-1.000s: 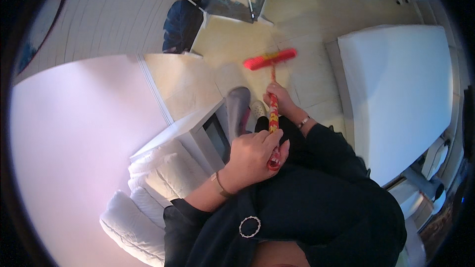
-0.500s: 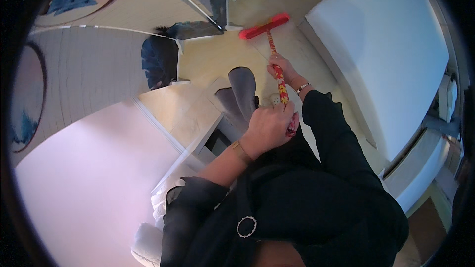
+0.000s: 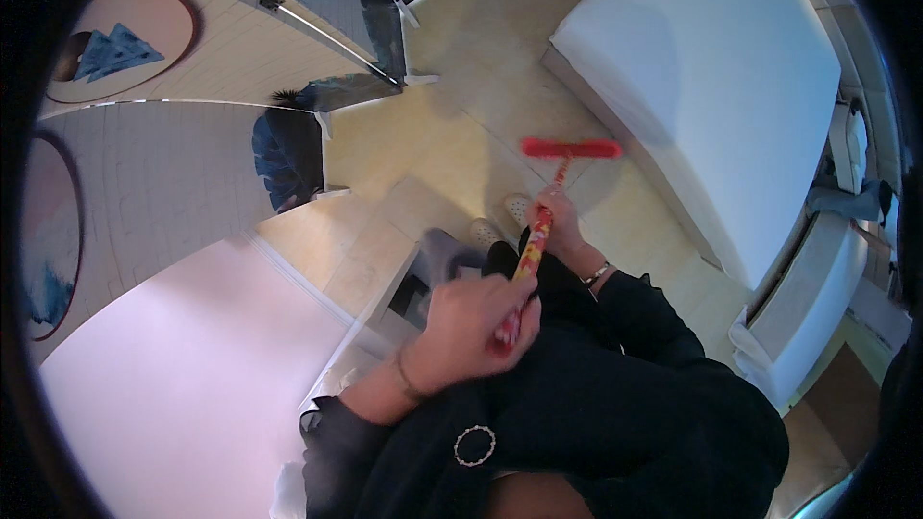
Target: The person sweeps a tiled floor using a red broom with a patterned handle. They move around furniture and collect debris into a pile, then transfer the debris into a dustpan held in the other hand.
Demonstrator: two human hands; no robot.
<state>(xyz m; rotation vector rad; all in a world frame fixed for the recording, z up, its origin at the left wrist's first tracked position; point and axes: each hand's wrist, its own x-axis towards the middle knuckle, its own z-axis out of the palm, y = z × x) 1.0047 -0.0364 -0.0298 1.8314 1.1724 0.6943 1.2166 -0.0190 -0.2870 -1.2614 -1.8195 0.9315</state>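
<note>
Over square tiles (image 3: pixel 442 139), fingers (image 3: pixel 502 296) wrap a patterned broomstick (image 3: pixel 534 250).

Shows red across the broom head (image 3: pixel 570 149) toward two o'clock, and red patterned with yellow along the handle (image 3: pixel 536 242), near mid-view. Stays solid black over the clothing (image 3: pixel 596 423) at five. Turns pale pink on the broad surface (image 3: pixel 192 356) at eight, yellowish cream on the floor tiles (image 3: pixel 413 130) at eleven, bluish white on the bed-like block (image 3: pixel 711 106) farther toward two.

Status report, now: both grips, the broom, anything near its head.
Left grip closed near the end of the broom, right grip farther down it. Red head over tiled floor. White-covered bed close on its right, beige clogs nearer the body.
</note>
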